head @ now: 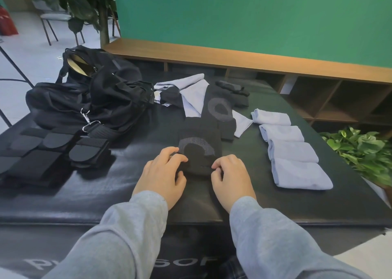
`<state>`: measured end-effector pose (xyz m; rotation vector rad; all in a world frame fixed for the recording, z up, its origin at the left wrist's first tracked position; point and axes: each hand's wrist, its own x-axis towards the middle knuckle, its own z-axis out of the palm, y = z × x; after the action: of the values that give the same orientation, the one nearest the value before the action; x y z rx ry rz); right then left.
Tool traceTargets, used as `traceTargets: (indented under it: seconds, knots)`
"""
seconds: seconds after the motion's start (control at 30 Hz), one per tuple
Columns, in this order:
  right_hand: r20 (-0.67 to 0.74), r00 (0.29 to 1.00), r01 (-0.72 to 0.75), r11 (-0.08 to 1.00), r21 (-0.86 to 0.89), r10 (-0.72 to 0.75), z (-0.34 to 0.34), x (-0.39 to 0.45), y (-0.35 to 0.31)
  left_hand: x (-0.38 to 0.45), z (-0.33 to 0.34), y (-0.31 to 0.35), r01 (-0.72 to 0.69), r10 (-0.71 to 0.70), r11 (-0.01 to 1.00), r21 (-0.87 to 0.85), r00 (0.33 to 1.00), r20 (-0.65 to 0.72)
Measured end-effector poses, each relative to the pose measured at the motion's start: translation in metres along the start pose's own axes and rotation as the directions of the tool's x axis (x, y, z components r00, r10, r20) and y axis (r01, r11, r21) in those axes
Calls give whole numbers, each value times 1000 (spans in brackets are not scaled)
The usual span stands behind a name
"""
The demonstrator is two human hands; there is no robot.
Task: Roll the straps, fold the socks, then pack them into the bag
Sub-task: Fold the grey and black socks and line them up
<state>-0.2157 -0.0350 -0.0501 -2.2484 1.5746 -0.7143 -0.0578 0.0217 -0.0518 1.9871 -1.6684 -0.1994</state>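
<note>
Black table [275, 204] before a green wall [254, 19], left hand [162, 178] and right hand [231, 181] fingers curled, pinching a black sock [199, 149], folded lilac socks [292, 151] right, black bag [89, 96] left.

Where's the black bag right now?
In the head view, the black bag sits at the table's far left, behind the rolled black straps and left of the unfolded socks.

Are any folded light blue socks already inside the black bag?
No, the folded light blue socks lie in a row on the table, apart from the bag.
</note>
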Motion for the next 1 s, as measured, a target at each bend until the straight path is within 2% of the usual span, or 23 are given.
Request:
traceTargets:
  seconds: [0.1, 0.17, 0.27, 0.37, 0.63, 1.0]
  knots:
    - [-18, 1000, 20, 1000, 24, -20, -2, -2, -2, 0, 0, 0, -24, 24, 1000, 2, 999, -33]
    - [-32, 996, 86, 996, 25, -86, -4, -6, -5, 0, 0, -1, -41, 42, 999, 15, 998, -48]
    - [20, 984, 175, 984, -33, -174, -6, -8, -6, 1, -1, 0, -63, 65, 998, 30, 995, -72]
    - [81, 977, 203, 977, -71, -197, -7, -8, -7, 3, -2, 0, -88, 90, 995, 45, 994, -66]
    - [58, 990, 129, 992, -5, -129, -9, -6, -7, 3, -6, 4, -55, 54, 996, 68, 999, 7]
    - [70, 998, -9, 996, 87, 3, -11, -7, -8, -1, -13, 12, 84, -85, 996, -35, 996, -13]
